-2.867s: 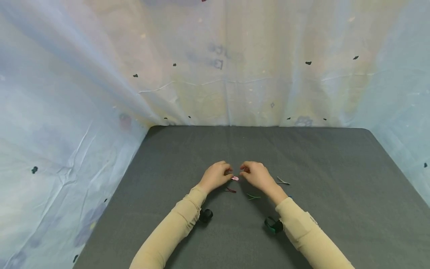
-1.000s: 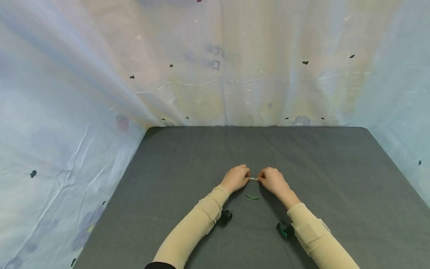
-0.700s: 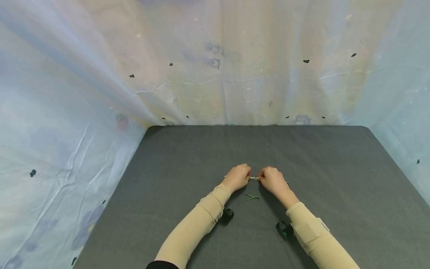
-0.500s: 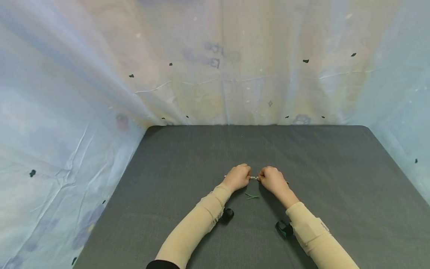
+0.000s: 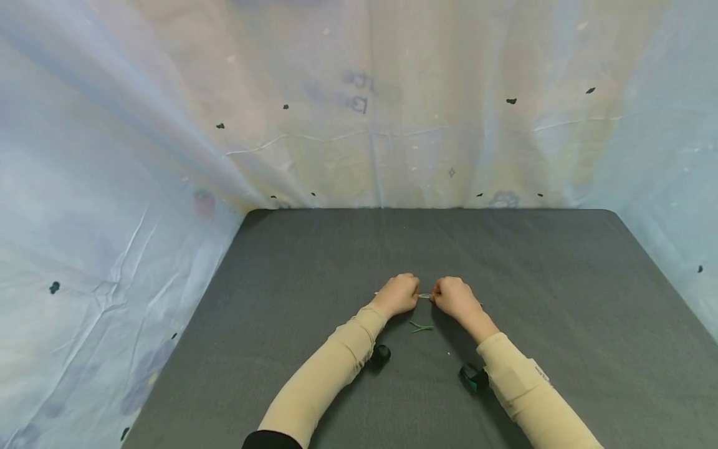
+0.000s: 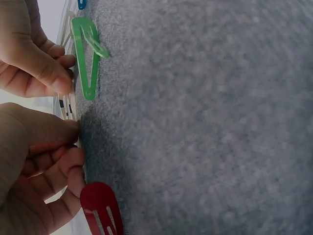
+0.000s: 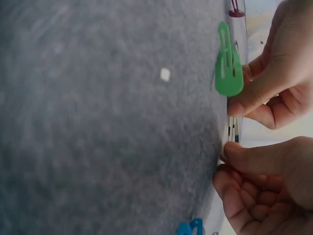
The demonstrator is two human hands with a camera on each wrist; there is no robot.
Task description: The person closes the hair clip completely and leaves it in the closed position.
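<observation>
With the fingers of the left hand and the right hand we are pinching the pale clip, far of the green clip. Uneven pressing could be making it slip, we are judging. The red clip is lying left, possibly obstructing; the blue clip, right.

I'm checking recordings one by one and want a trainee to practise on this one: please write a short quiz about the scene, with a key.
1. True or false: the green snap hair clip lies open.
2. Fill in: in the left wrist view, the hair clip lying beside the left hand is ____.
3. What do the left hand and right hand pinch between them?
A) a blue snap hair clip
B) a pale hair clip
C) a pencil

Key: 1. True; 2. red (the red snap hair clip); 3. B.
</observation>
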